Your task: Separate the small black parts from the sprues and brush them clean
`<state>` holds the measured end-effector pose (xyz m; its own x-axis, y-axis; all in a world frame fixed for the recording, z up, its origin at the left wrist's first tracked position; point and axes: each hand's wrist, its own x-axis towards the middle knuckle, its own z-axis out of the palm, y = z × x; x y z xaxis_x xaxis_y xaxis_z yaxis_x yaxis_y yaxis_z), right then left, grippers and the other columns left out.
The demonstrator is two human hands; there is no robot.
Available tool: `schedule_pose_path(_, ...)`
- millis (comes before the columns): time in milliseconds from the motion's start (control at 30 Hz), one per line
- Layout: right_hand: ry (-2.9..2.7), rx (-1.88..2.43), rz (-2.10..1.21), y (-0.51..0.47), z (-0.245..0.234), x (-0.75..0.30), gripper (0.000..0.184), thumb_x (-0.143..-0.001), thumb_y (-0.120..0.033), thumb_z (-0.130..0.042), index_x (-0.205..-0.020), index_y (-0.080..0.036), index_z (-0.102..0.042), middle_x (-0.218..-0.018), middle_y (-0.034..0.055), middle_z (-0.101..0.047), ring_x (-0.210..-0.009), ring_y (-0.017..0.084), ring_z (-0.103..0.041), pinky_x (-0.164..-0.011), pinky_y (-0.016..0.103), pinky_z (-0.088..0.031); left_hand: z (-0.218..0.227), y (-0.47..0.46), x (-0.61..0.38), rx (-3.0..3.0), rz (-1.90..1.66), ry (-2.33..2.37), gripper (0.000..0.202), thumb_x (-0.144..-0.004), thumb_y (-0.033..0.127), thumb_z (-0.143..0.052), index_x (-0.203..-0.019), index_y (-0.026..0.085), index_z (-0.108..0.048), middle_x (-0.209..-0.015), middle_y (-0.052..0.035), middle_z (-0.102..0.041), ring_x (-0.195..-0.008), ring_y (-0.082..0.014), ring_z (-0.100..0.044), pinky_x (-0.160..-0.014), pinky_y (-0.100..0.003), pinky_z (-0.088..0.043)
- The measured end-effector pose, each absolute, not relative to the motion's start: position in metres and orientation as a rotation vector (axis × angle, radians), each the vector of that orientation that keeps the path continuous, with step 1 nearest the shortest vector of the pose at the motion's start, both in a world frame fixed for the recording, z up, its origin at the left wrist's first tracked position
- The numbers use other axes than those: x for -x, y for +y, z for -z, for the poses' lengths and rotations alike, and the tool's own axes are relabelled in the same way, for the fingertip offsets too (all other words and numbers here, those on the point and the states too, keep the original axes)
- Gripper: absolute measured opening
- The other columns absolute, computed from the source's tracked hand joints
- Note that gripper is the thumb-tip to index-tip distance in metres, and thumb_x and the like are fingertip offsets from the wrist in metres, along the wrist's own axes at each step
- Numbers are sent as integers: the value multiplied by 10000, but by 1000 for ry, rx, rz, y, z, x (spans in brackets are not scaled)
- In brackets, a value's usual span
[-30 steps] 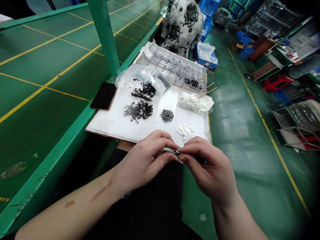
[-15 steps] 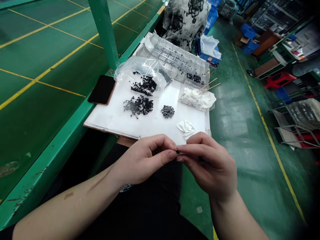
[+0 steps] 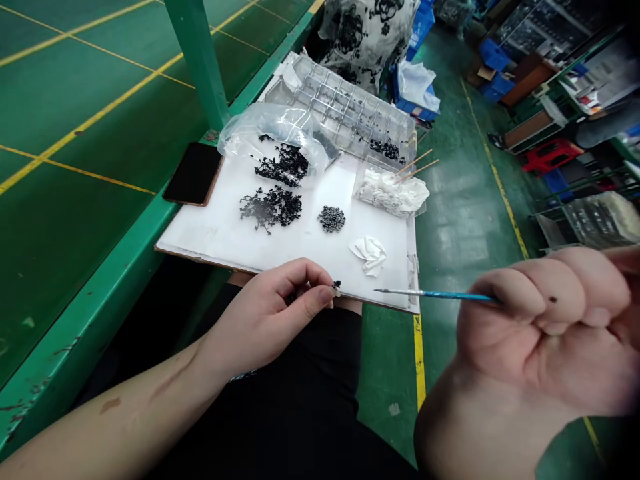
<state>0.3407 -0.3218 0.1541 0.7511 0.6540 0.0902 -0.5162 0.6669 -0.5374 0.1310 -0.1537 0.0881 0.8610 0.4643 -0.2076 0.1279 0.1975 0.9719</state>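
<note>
My left hand (image 3: 285, 307) pinches a small black part (image 3: 337, 285) between thumb and forefinger, just off the front edge of the white board (image 3: 210, 233). At the right, my right hand (image 3: 540, 320) is closed around a thin blue-handled brush (image 3: 440, 295). Its fine tip points left, towards the black part but apart from it. On the board beyond lie a heap of black branching parts (image 3: 277, 207), a small pile of black-and-grey ring-like pieces (image 3: 331, 219) and a crumpled white cloth (image 3: 369, 253).
A clear plastic bag (image 3: 240, 137) holds more black parts. Behind it stands a divided clear tray (image 3: 345, 100). Sticks rise from a box of white cloths (image 3: 393, 193). A phone (image 3: 193, 173) lies by the green post (image 3: 197, 67). A person in a patterned top (image 3: 367, 40) is at the far end.
My right hand has left the small part, moved right and turned, and now shows a brush in its grip. My left hand still holds the part, slightly further left. The view has shifted a little.
</note>
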Motion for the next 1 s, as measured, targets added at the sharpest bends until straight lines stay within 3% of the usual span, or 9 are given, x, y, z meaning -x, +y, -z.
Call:
schedule_pose_path(133,-335,571,-541,-306,-146,-340,111,-998,-183,-693,-1101,-161,-729,-653,-41,-449,-495,61,-360,-475,224,-458,-88,-153,-129,-1404,-237,526,235,-1009,486,-691,-966,256,-699,-869,32,-682,-800,-140,-605,-741,-263,-466)
schedule_pose_path(233,-421,746,-483,-301,-138,-345,211,-875,-165,-850,-1070,-131,-774,-720,-46,-494,-476,13,-318,-444,208,-400,-87,-151,-127,-1400,-253,553,231,-1015,481,-684,-965,256,-697,-867,40,-684,-794,-132,-594,-733,-255,-452)
schedule_pose_path(333,-495,1014,-354,-303,-133,-353,176,-933,-271,-792,-1093,-205,-827,-792,-34,-501,-441,20,-151,-397,299,-231,-86,-149,-126,-1409,-265,564,220,-1017,472,-685,-964,258,-701,-869,45,-685,-793,-125,-586,-730,-249,-439)
schedule_pose_path(400,-522,1198,-252,-305,-133,-356,239,-919,-182,-720,-1101,-277,-843,-850,-13,-541,-448,43,-126,-430,318,-168,-86,-148,-125,-1415,-263,561,218,-1017,474,-685,-969,262,-703,-875,44,-687,-803,-128,-591,-737,-251,-442)
schedule_pose_path(500,-623,1305,-126,-306,-134,-357,420,-791,-99,-649,-1101,-291,-857,-932,49,-615,-499,103,-327,-511,344,-312,-86,-148,-124,-1416,-262,557,217,-1013,485,-686,-976,271,-701,-882,44,-690,-819,-135,-601,-755,-255,-453)
schedule_pose_path(633,-764,1350,100,-305,-132,-353,269,-883,-319,-619,-988,-257,-859,-854,95,-572,-751,256,-558,-720,458,-466,-86,-149,-124,-1436,-270,554,239,-1014,497,-678,-966,264,-700,-869,34,-693,-807,-145,-610,-746,-267,-463)
schedule_pose_path(700,-741,1390,169,-306,-130,-350,284,-940,-439,-626,-900,-252,-836,-739,61,-504,-664,232,-521,-641,419,-433,-87,-150,-123,-1443,-269,550,253,-1014,501,-674,-961,255,-697,-855,26,-696,-783,-149,-611,-724,-275,-466)
schedule_pose_path(833,-626,1390,-145,-309,-129,-339,559,-1002,-674,-515,-746,-251,-777,-506,8,-404,-423,178,-401,-451,356,-293,-89,-151,-123,-1469,-275,529,251,-1018,493,-669,-965,249,-699,-854,17,-700,-764,-149,-613,-706,-280,-470)
schedule_pose_path(1000,-570,1240,-404,-313,-127,-312,654,-1102,-605,-352,-676,-253,-702,-461,0,-441,-370,133,-385,-410,311,-303,-93,-152,-124,-1461,-310,532,230,-1030,477,-656,-963,261,-694,-848,28,-699,-751,-136,-616,-702,-268,-475)
